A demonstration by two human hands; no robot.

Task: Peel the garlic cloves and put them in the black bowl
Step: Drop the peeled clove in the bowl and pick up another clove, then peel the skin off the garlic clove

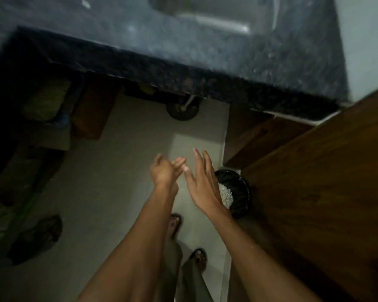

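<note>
feet: I see my two sandalled feet on the pale floor, nearest of all, below the bin.
bin: a black-lined bin with white scraps inside, on the floor against the wooden door.
right hand: my right hand hangs over the bin's left rim, fingers straight and spread, holding nothing.
left hand: my left hand is just left of it, fingers loosely curled; whether it holds anything I cannot tell. Fingertips nearly meet the right thumb.
key relation: the right hand is nearer the bin; I judge I am brushing off peel.
bench: the dark bench, beyond the bin, carries a sink.
hidden: bowl and garlic are out of view; all blurred and dim.
</note>
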